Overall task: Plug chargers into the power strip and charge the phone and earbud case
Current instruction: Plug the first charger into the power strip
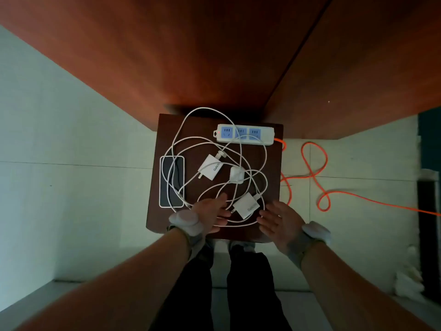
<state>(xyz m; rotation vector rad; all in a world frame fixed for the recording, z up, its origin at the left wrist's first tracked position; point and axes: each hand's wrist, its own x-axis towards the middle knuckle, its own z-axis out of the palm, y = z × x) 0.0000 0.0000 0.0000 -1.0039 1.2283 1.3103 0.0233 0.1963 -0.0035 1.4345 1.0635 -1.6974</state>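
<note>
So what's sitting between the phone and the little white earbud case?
In the head view, a white charger brick lies between the dark phone and the rounded white earbud case, with loops of white cable draped over all three.

Tiled room, small wooden stand (152, 220)

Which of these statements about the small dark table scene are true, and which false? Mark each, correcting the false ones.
1. The white power strip with blue sockets has a charger plugged in. False: all three sockets are empty.
2. The dark rectangular phone lies on the table's left side. True.
3. Both white square chargers, one mid-table and one near the hands, lie loose among tangled white cables. True.
4. The right hand grips the small white earbud case. False: it is open, near the nearer charger.
5. The power strip's cord is orange. True.
6. The left hand holds the phone. False: it is open over the cables.
</note>
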